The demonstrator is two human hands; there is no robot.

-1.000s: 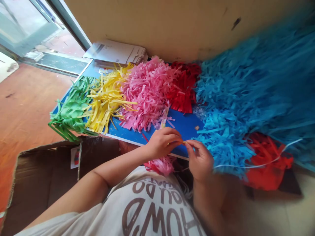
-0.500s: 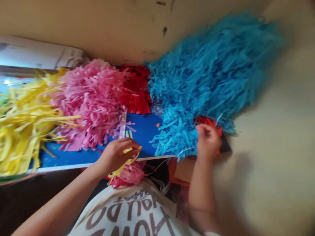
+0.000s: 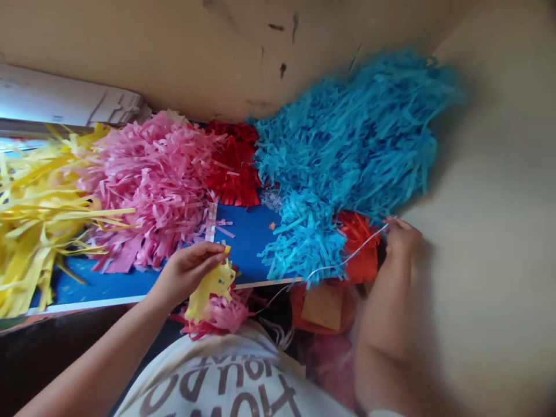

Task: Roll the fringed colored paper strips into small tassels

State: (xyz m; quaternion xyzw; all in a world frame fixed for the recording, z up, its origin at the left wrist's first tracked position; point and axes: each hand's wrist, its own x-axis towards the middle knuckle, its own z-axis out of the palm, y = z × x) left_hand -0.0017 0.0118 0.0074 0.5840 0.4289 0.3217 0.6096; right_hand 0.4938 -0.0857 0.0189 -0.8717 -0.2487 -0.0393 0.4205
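Beige wall [image 3: 143, 52] runs along the far edge of a blue board [image 3: 247, 243] with a white rim, and a stack of white papers [image 3: 65, 95] sits past its far left corner. Heaps of shredded paper cover most of the board: yellow fringe [image 3: 39, 220], pink fringe [image 3: 147, 185], red fringe [image 3: 232, 165] and, toward the right end, blue fringe [image 3: 339, 150].

Your left hand [image 3: 186, 275] is curled, its fingertips pinching the top of a small yellow paper piece [image 3: 211, 289] just over the near edge. That piece hangs with its long axis slanting down and left, its lower end nearly touching a pink-and-red bundle [image 3: 215, 318] beside your shirt [image 3: 217, 385].

Your right hand [image 3: 402, 238], beyond the board's right end, pinches a thin white string [image 3: 343, 263]. The string slopes down and left across the blue fringe's lower edge, toward the bundle. An orange-red fringe [image 3: 358, 249] lies just beside that hand.
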